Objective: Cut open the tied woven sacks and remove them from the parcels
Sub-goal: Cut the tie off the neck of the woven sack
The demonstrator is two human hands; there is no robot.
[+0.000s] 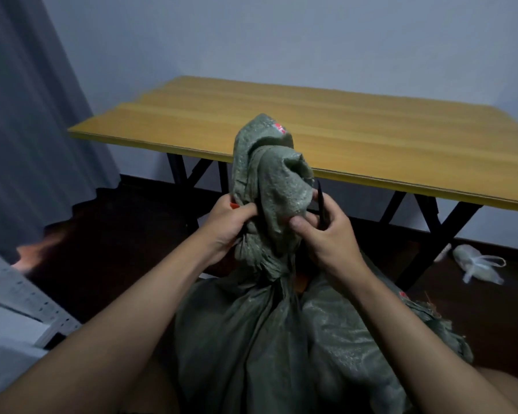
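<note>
Sack (275,339) stands near, in front of the table (371,138), its gathered top held up. The left hand (232,218) grips the bunched top to steady it. The right hand (326,227) pinches a thin black tie (320,201), probably to loosen it.

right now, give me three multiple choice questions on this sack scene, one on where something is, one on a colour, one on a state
1. Where does the small white bag lie?
A. on the table top
B. on the floor by the table's legs
C. on the sack

2. What colour is the woven sack?
A. dull green
B. bright blue
C. white

3. What state is the sack's neck in?
A. cut wide open
B. bunched and tied
C. folded flat

Answers:
1. B, it rests on the dark floor at the right, beside the black legs of the table.
2. A, its weave is dull green throughout.
3. B, the left hand and the right hand grip the gathered cloth above a cinched knot.
</note>
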